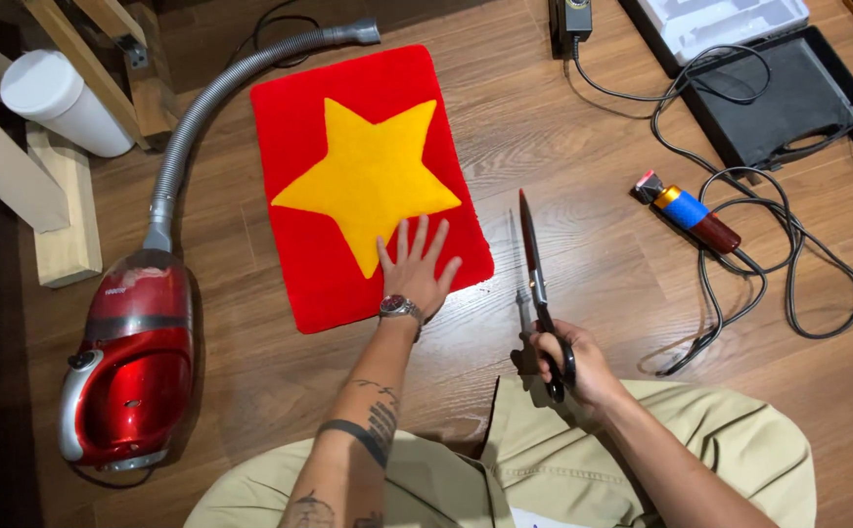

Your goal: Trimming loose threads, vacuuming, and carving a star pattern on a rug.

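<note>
Trimming looks paused: left hand (417,276) lies flat, fingers spread, on the red rug (304,259) at frame centre; right hand (573,367), lower right, grips closed scissors (534,264); next, blades must meet the rug's edge

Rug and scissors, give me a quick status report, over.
Left hand flat on red rug, lower edge. Right hand grips scissors, blades up, beside rug. Vacuum cleaner left, apart.

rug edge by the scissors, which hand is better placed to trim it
Right, probably. The right hand already holds the scissors, blades pointing along the rug near its right edge. The left hand lies flat on it.
</note>
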